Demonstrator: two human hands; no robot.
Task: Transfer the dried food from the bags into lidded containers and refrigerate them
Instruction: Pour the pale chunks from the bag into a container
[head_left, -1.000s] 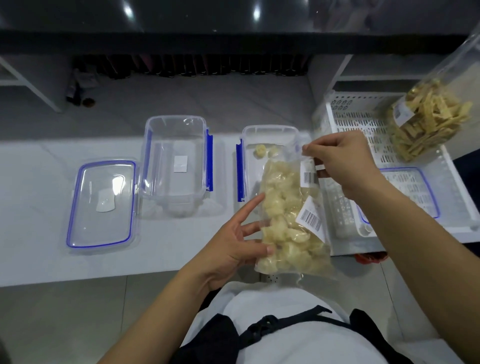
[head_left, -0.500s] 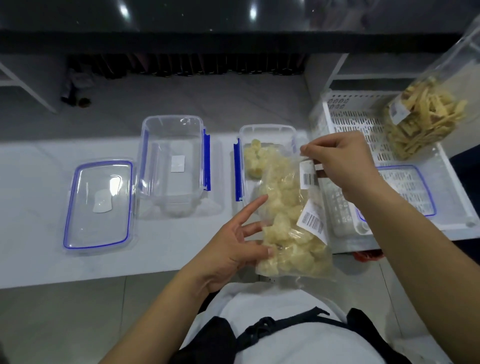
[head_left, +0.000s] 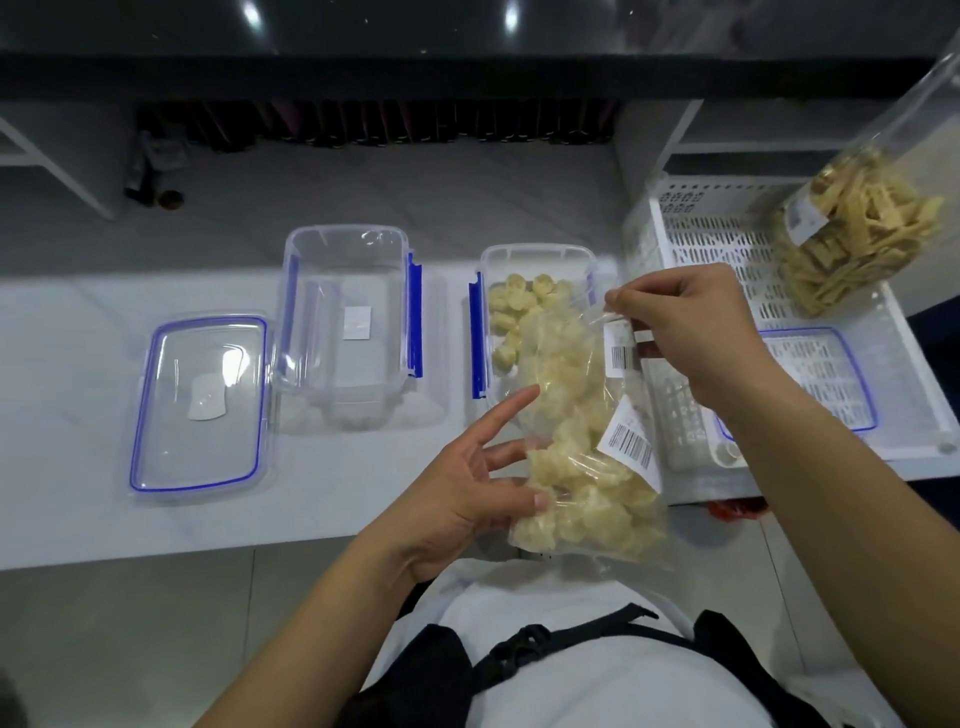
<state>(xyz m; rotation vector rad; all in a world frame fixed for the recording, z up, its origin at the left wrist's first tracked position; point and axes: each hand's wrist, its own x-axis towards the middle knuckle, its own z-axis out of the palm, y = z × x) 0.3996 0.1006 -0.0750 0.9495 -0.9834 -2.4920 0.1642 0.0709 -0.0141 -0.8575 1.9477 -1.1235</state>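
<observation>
— Where's the bag?

— The clear crinkled bag (head_left: 582, 441) of pale, lumpy dried pieces is held tilted above the near edge of the tabletop (head_left: 62, 415), its mouth over the right tub (head_left: 535, 260). The right hand (head_left: 691, 332) pinches the top corner of the film; the left hand (head_left: 467, 488) props the lower end, thumb pressed on the plastic, fingers spread straight.

— And the tub?

— Clear rectangular plastic with blue clips, some pieces (head_left: 519, 306) already lying in it. A second tub (head_left: 345, 322) like it sits to its left, holding no food, and a flat blue-rimmed lid (head_left: 200, 405) lies beside that, toward the left edge.

— Anything else?

— A white perforated tray (head_left: 727, 228) at the right edge (another lid (head_left: 826, 374) lies in it), with a bag of tan strips (head_left: 852, 228) leaning at its far corner.
</observation>
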